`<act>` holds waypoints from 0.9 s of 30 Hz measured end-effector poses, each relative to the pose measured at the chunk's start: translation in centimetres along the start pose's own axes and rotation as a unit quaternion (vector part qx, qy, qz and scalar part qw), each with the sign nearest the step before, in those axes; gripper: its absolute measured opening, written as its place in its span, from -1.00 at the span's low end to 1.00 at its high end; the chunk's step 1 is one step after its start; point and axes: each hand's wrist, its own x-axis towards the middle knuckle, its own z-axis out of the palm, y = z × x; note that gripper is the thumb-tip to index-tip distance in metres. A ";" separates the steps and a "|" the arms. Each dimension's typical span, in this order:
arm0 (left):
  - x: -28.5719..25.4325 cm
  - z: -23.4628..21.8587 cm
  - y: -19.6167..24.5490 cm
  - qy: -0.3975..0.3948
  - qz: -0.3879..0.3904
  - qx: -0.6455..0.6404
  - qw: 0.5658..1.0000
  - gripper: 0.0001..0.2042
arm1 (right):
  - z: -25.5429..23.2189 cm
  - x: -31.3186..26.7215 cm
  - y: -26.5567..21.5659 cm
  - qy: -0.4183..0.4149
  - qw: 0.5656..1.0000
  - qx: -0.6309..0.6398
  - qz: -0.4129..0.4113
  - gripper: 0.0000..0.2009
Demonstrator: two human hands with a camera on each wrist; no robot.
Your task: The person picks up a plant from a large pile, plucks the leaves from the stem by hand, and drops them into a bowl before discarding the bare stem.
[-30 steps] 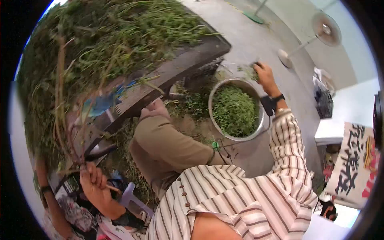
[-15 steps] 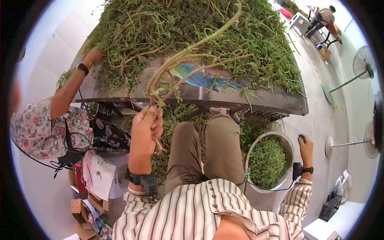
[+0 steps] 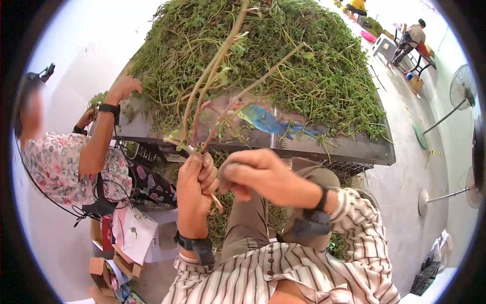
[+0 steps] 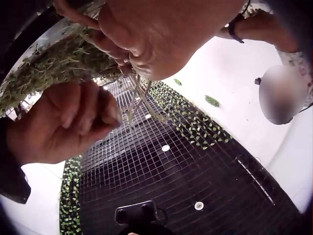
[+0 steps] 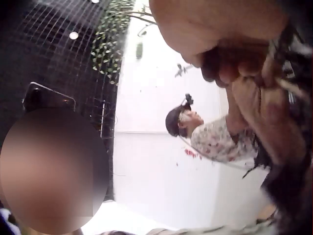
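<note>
My left hand (image 3: 195,182) grips a small bunch of long plant stems (image 3: 211,71) near their lower ends. The stems are mostly bare, with a few leaves, and fan upward before the table. A cut end pokes out below the fist. My right hand (image 3: 268,177) is right beside the left, blurred, with a dark grey patch at its thumb tip. In the left wrist view the right hand's fingers (image 4: 73,105) are curled, and nothing shows held in them. Beyond both hands a heap of leafy green stems (image 3: 217,35) covers the table (image 3: 349,149).
A blue sheet (image 3: 266,121) lies at the table's front edge. To the left another person (image 3: 63,167) works at the heap. Standing fans (image 3: 461,83) are at the right. Open cardboard boxes (image 3: 101,273) sit at lower left. My forearm mostly hides the tub of greens.
My right hand has come from over the tub on the right to beside my left hand. The left hand still grips the stems. The head view has swung round to the table.
</note>
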 end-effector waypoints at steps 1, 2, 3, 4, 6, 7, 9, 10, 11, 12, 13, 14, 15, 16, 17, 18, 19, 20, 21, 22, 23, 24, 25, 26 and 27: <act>0.2 -0.4 0.1 0.023 0.013 -0.002 1.000 -0.78 | 1.1 0.6 1.1 -0.001 0.999 0.044 0.002 -0.78; 0.4 -0.7 0.1 0.025 0.012 0.002 1.000 -0.78 | 2.2 1.0 2.2 -0.004 0.996 0.089 0.007 -0.78; 0.6 -1.1 0.0 0.008 0.024 -0.013 1.000 -0.79 | 3.3 1.1 2.9 0.015 0.988 0.154 0.026 -0.79; 0.9 -1.5 -0.2 -0.011 0.037 -0.030 0.999 -0.79 | 4.1 1.0 3.4 0.034 0.975 0.215 0.045 -0.79; 1.5 -2.0 0.0 -0.012 0.036 -0.015 0.999 -0.79 | 4.7 0.9 4.0 0.052 0.964 0.257 0.041 -0.80; 1.6 -1.8 -0.1 -0.002 0.027 -0.036 0.999 -0.79 | 4.7 0.8 4.1 0.069 0.951 0.299 0.031 -0.80; 1.8 -2.5 -0.2 -0.018 0.016 -0.049 0.999 -0.81 | 4.6 1.4 3.8 0.095 0.939 0.328 0.029 -0.81; 1.4 -2.5 -0.5 -0.025 0.013 -0.045 0.999 -0.81 | 4.8 2.0 3.5 0.098 0.939 0.328 0.021 -0.81; 0.8 -2.1 -1.2 0.047 0.104 0.091 0.989 -0.82 | 5.1 2.7 3.1 0.095 0.951 0.296 0.012 -0.81; 0.8 -1.7 -1.8 0.112 0.196 0.220 0.949 -0.82 | 5.4 3.3 2.5 0.095 0.961 0.259 -0.001 -0.81; 1.0 -1.8 -1.8 0.091 0.195 0.217 0.952 -0.82 | 5.9 3.8 1.7 0.064 0.970 0.237 0.008 -0.81; 1.2 -1.9 -1.8 0.064 0.205 0.242 0.946 -0.82 | 6.7 4.5 1.7 0.042 0.974 0.211 -0.065 -0.78; 1.5 -2.1 -1.8 0.041 0.218 0.266 0.938 -0.82 | 7.2 5.5 2.3 0.014 0.968 0.234 -0.091 -0.75; 1.7 -2.3 -1.7 0.023 0.233 0.290 0.928 -0.82 | 7.2 6.0 2.6 -0.020 0.959 0.258 -0.113 -0.72; 1.9 -2.3 -1.5 0.010 0.252 0.315 0.915 -0.83 | 6.5 6.2 2.1 -0.019 0.961 0.249 -0.122 -0.72; 2.0 -2.4 -1.2 0.003 0.268 0.343 0.900 -0.83 | 6.1 6.4 1.9 -0.009 0.967 0.208 -0.144 -0.70; 2.2 -2.8 -1.1 0.002 0.280 0.375 0.884 -0.83 | 5.9 6.6 1.9 -0.002 0.971 0.174 -0.161 -0.67; 2.3 -3.3 -1.0 0.005 0.288 0.408 0.866 -0.83 | 5.6 7.0 2.1 -0.006 0.971 0.181 -0.158 -0.67; 2.5 -3.6 -0.9 0.007 0.296 0.440 0.848 -0.83 | 4.8 7.7 2.1 0.036 0.960 0.189 -0.204 -0.67; 2.6 -3.7 -0.8 0.006 0.300 0.473 0.828 -0.83 | 4.1 8.3 1.9 0.081 0.945 0.196 -0.249 -0.66; 2.8 -3.7 -0.7 0.003 0.307 0.502 0.809 -0.84 | 2.7 7.5 0.3 0.069 0.963 0.191 -0.178 -0.68; 3.1 -3.6 -0.5 0.001 0.305 0.503 0.809 -0.84 | 1.8 7.9 0.1 0.071 0.962 0.193 -0.179 -0.68; 3.6 -3.2 -0.2 -0.008 0.169 0.221 0.960 -0.85 | 0.8 8.4 0.3 0.109 0.959 0.170 -0.199 -0.68; 4.0 -2.6 0.0 -0.016 0.009 -0.086 0.996 -0.85 | -0.2 8.7 0.4 0.147 0.954 0.147 -0.217 -0.69; 4.2 -1.9 0.1 0.005 0.012 -0.063 0.998 -0.83 | -1.1 9.0 0.5 0.149 0.953 0.145 -0.219 -0.69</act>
